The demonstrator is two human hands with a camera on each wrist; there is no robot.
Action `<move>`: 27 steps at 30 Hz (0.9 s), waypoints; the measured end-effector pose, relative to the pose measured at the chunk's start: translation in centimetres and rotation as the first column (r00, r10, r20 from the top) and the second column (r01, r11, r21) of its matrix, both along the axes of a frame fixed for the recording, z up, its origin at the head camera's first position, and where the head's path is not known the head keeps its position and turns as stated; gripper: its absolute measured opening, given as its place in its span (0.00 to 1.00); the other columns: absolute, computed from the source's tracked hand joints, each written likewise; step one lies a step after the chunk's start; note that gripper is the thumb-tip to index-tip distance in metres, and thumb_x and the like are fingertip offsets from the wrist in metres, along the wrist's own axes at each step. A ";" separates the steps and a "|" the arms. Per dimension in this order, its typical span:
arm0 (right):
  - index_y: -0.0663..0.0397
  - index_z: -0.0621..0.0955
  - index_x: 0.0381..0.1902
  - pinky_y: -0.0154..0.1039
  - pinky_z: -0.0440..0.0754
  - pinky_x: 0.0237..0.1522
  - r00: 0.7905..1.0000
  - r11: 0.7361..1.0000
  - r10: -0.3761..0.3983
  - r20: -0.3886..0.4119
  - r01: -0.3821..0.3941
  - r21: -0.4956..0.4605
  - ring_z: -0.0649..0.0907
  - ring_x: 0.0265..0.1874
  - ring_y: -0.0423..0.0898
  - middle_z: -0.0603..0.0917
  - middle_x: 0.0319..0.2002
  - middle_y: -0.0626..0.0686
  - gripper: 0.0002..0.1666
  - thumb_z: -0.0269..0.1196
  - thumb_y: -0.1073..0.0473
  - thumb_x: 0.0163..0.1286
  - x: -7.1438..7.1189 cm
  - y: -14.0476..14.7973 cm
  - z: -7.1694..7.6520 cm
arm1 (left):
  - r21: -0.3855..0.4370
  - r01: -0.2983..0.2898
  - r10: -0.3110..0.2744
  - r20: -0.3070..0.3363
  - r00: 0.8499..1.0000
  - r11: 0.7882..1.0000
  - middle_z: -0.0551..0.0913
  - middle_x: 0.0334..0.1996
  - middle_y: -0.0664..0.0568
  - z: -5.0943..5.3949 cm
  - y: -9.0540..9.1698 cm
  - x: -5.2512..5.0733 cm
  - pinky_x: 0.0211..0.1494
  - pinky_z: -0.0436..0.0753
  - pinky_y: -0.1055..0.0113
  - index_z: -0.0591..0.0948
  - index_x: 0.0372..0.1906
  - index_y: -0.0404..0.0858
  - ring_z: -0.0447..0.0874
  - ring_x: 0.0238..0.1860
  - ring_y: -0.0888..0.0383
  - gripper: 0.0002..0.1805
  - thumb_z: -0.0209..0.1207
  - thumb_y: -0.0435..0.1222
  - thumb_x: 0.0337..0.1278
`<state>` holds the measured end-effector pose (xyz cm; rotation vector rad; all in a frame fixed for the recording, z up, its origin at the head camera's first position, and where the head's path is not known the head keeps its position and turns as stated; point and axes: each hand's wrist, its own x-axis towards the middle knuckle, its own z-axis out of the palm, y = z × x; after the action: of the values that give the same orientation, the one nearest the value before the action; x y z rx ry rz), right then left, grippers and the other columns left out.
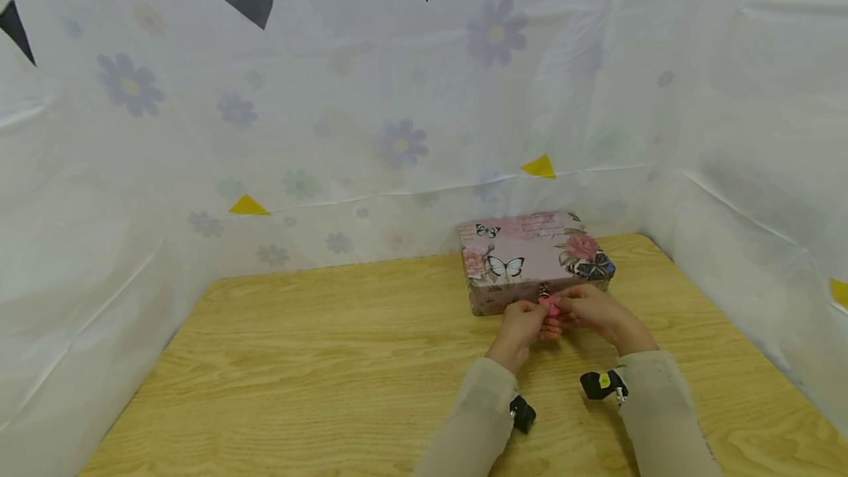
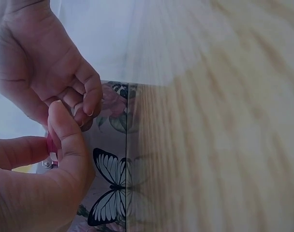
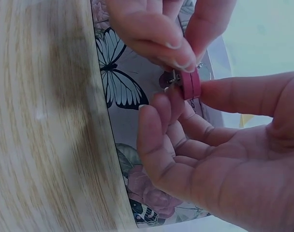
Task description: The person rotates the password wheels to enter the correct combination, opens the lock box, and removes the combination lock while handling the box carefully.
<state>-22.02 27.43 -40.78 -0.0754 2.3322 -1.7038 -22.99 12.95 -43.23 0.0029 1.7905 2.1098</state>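
A pink tin box [image 1: 523, 252] with butterflies and roses on it lies with its lid down on the wooden table. At the metal latch [image 1: 544, 290] on its front is a small pink padlock [image 1: 550, 305]. My left hand [image 1: 520, 330] pinches the padlock between thumb and finger from the left side. From the right, my right hand [image 1: 599, 313] pinches it too, its thumb against the pink edge in the right wrist view. A small metal piece [image 3: 174, 77] shows beside the padlock [image 3: 190, 85]; the fingers partly hide it, so its kind is unclear.
The wooden table [image 1: 318, 366] reaches to white flowered sheeting [image 1: 364, 94] behind and at both sides. Black and yellow triangles are stuck on the sheeting. A black wrist strap [image 1: 599, 385] sits at the right cuff, another black strap [image 1: 523, 414] at the left.
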 end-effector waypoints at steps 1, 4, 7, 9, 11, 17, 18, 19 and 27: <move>0.87 0.67 0.55 0.42 0.83 0.44 1.000 1.000 -0.004 -0.001 0.004 0.009 0.82 0.35 0.41 0.83 0.38 0.53 0.22 0.44 0.67 0.75 0.1 0.0 0.0 | 0.000 -0.001 0.001 0.002 1.000 1.000 0.83 0.23 0.42 0.0 0.0 0.0 0.33 0.86 0.63 0.79 0.32 0.30 0.79 0.19 0.59 0.07 0.53 0.28 0.66; 0.86 0.67 0.55 0.43 0.83 0.43 1.000 0.999 -0.018 -0.003 0.018 0.030 0.82 0.36 0.42 0.82 0.39 0.57 0.22 0.44 0.67 0.75 0.2 -0.1 0.0 | 0.001 -0.007 0.007 0.010 1.000 1.000 0.83 0.24 0.40 0.0 0.1 0.0 0.34 0.86 0.63 0.78 0.32 0.30 0.79 0.19 0.59 0.07 0.53 0.28 0.66; 0.86 0.67 0.55 0.43 0.83 0.43 1.000 0.999 -0.028 -0.001 0.028 0.046 0.81 0.36 0.42 0.82 0.41 0.59 0.22 0.44 0.67 0.75 0.1 -0.1 -0.1 | 0.000 -0.013 0.013 0.017 1.000 1.000 0.83 0.25 0.38 0.0 0.1 -0.1 0.34 0.86 0.62 0.78 0.32 0.31 0.80 0.20 0.59 0.06 0.53 0.28 0.66; 0.86 0.67 0.55 0.44 0.82 0.44 1.000 0.999 -0.028 0.001 0.028 0.042 0.81 0.36 0.42 0.82 0.42 0.59 0.22 0.43 0.67 0.75 0.1 -0.1 -0.1 | -0.003 -0.013 0.013 0.017 1.000 1.000 0.84 0.25 0.38 0.0 0.1 -0.1 0.34 0.86 0.61 0.77 0.32 0.31 0.80 0.20 0.58 0.06 0.53 0.28 0.66; 0.86 0.67 0.55 0.44 0.82 0.45 1.000 0.999 -0.023 0.001 0.023 0.041 0.82 0.36 0.43 0.82 0.42 0.59 0.22 0.44 0.66 0.75 0.1 0.0 -0.1 | -0.008 -0.011 0.011 0.019 1.000 1.000 0.84 0.26 0.38 0.0 0.1 -0.1 0.35 0.86 0.61 0.78 0.32 0.31 0.81 0.21 0.58 0.06 0.53 0.28 0.66; 0.87 0.65 0.57 0.47 0.82 0.48 1.000 1.000 -0.008 -0.008 0.008 0.021 0.82 0.39 0.46 0.81 0.46 0.62 0.24 0.44 0.65 0.76 0.2 0.3 0.1 | -0.013 -0.004 0.004 0.023 1.000 1.000 0.84 0.26 0.38 0.1 0.1 -0.1 0.37 0.86 0.59 0.78 0.33 0.32 0.82 0.22 0.57 0.06 0.53 0.29 0.67; 0.87 0.64 0.57 0.48 0.82 0.48 1.000 1.000 -0.008 -0.006 0.008 0.013 0.82 0.39 0.46 0.81 0.46 0.63 0.24 0.44 0.65 0.75 0.2 0.3 0.1 | -0.013 -0.003 0.004 0.023 1.000 1.000 0.84 0.26 0.38 0.1 0.1 -0.1 0.37 0.86 0.59 0.78 0.33 0.32 0.82 0.22 0.57 0.06 0.53 0.29 0.67; 0.88 0.64 0.58 0.48 0.82 0.49 1.000 1.000 -0.003 -0.006 0.003 0.009 0.83 0.40 0.46 0.81 0.46 0.63 0.25 0.45 0.65 0.75 0.2 0.3 0.1 | -0.013 -0.002 0.002 0.023 1.000 1.000 0.84 0.26 0.38 0.2 0.0 -0.1 0.38 0.86 0.58 0.78 0.33 0.32 0.82 0.22 0.57 0.06 0.53 0.29 0.67; 0.89 0.62 0.58 0.47 0.82 0.48 1.000 1.000 0.013 0.005 -0.013 -0.006 0.83 0.38 0.44 0.82 0.43 0.59 0.26 0.45 0.66 0.73 0.1 0.4 0.2 | -0.012 -0.001 0.001 0.025 1.000 1.000 0.83 0.25 0.40 0.3 0.0 0.0 0.38 0.86 0.58 0.79 0.33 0.31 0.81 0.21 0.59 0.07 0.52 0.28 0.66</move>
<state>-21.94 27.82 -40.58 -0.0880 2.3179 -1.7033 -22.98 12.95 -42.98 -0.0271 1.7888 2.0911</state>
